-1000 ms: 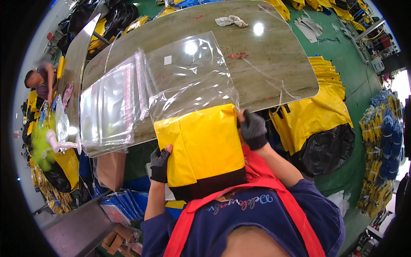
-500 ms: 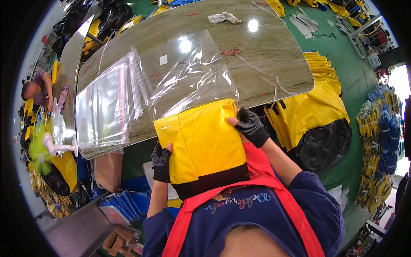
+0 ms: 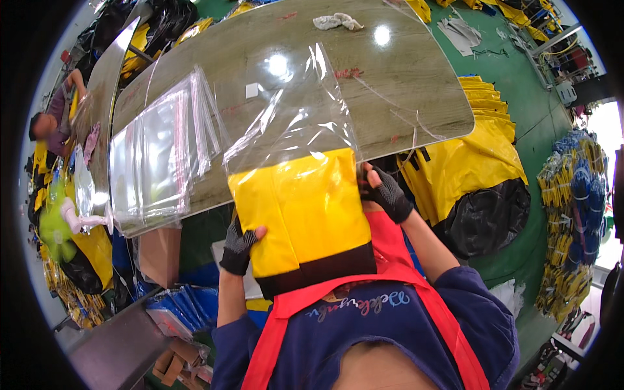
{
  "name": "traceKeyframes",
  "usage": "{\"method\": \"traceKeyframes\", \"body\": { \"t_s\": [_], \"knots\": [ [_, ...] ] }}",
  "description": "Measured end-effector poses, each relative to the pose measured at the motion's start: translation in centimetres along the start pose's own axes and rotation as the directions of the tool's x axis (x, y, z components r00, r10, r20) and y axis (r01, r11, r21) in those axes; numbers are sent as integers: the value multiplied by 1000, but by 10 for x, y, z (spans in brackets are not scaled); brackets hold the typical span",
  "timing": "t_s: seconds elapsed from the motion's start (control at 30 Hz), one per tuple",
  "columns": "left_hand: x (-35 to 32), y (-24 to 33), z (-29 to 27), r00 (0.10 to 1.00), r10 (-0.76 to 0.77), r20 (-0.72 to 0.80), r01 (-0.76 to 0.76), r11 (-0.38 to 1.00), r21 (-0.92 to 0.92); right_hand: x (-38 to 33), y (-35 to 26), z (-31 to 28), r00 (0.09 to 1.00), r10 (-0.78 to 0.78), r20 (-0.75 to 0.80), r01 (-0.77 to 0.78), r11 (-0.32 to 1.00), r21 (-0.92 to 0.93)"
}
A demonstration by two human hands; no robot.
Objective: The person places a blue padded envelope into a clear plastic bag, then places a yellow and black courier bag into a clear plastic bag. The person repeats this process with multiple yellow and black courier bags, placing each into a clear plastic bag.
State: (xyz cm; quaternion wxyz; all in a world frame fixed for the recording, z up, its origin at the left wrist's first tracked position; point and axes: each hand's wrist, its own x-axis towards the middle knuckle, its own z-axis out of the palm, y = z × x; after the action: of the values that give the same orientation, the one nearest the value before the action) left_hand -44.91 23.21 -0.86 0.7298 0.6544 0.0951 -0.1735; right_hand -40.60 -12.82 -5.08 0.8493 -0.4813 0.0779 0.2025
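Wooden table [image 3: 403, 97], one bag stack [image 3: 159, 153], left hand [image 3: 239, 246], right hand [image 3: 385, 194] gripping one yellow folded garment [image 3: 302, 211]

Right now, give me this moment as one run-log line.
left hand: grips folded yellow-and-black item at left edge | right hand: grips its upper right corner | clear plastic bag: over item's top, on table

both gloved hands, left hand [image 3: 239, 247] and right hand [image 3: 385, 193], grip a yellow folded garment [image 3: 302, 218], seemingly inside a clear bag [image 3: 296, 123].
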Motion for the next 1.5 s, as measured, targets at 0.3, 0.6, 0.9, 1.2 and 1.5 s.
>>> {"method": "traceKeyframes", "body": {
  "t_s": [0.3, 0.6, 0.9, 1.2, 1.5],
  "knots": [
    [-84, -37, 2, 960, -265, 91, 243, 949, 199, -101, -19, 42, 909, 362, 206, -221, 838, -500],
    [19, 12, 9, 956, -278, 90, 281, 790, -545, 1, -47, 42, 960, 274, -64, -281, 945, -166],
    [-66, -16, 33, 986, -124, 116, 154, 939, -309, -86, -34, 23, 876, 440, 198, -246, 760, -601],
    [-78, -13, 46, 974, -87, 209, 47, 981, 191, -110, -33, 33, 995, 96, -15, -94, 913, -396],
    [-1, -22, 60, 999, 28, -26, -29, 999, -37, -50, -54, 37, 991, 82, -106, -99, 981, -168]
  ]
}}
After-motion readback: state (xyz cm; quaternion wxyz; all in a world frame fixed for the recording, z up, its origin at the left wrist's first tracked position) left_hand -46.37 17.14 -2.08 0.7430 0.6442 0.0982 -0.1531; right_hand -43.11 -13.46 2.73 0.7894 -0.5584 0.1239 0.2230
